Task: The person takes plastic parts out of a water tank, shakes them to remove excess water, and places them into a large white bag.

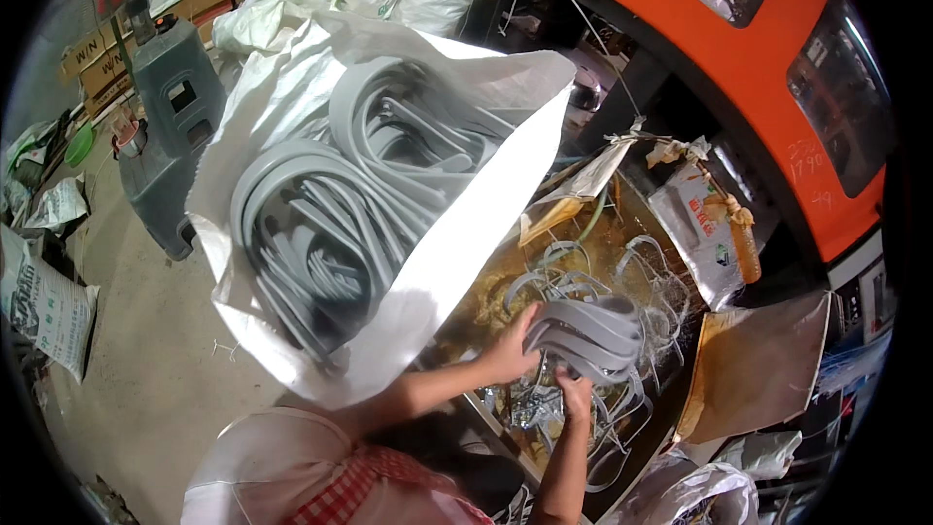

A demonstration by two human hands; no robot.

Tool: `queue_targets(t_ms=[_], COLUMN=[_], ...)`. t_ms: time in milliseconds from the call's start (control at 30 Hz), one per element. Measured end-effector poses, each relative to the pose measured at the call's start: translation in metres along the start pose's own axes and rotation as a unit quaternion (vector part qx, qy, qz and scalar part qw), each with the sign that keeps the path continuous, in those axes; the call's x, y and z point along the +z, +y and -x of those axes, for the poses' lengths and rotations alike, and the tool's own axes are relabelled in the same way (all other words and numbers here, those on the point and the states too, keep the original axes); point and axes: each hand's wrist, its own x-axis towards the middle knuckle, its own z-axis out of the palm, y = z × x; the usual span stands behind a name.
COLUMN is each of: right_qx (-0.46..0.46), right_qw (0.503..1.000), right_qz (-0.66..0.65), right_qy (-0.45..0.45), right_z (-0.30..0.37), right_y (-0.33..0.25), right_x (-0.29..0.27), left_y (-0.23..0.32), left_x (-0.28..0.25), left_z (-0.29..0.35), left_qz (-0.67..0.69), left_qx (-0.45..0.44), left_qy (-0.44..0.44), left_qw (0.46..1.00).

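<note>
A folded bundle of grey plastic strips [595,332] is gripped between both hands. My left hand [513,348] closes on its left end, and my right hand [575,393] pinches it from below. Beneath the bundle is a wide tub [496,428] of brownish water, where several loose grey strips [637,399] lie tangled. To the left stands a large open white woven sack [457,267]. Thick coils of similar grey strips [335,233] fill it. My fingertips are partly hidden by the bundle.
An orange machine [671,0] with dark windows rises at the far right. Cardboard flaps [758,365] and a torn carton piece [695,224] edge the tub. A grey plastic stool [170,117] stands far left; filled bags [53,301] lie below it. Another open bag [705,496] sits near right.
</note>
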Motion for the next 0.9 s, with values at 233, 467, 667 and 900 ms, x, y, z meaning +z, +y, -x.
queue_targets(t_ms=[233,467,667,900], right_qx=[-0.053,-0.249,-0.331,-0.37], right_qw=[0.985,0.962,0.94,0.878], right_qz=[0.122,-0.07,-0.011,0.191], right_qy=[0.111,0.088,-0.082,0.235], right_z=[0.0,0.015,0.025,-0.107], right_y=[-0.066,-0.287,-0.405,-0.357], right_x=[-0.029,0.059,0.188,0.182], left_y=[0.115,0.265,0.324,0.386], left_x=[-0.01,-0.078,-0.221,-0.31], left_z=[0.022,0.054,0.031,-0.031], left_qz=[0.081,-0.07,-0.306,-0.265], left_qx=[0.115,0.278,0.377,0.293], left_qy=[-0.114,0.041,0.279,0.052], left_qw=[0.983,0.957,0.829,0.917])
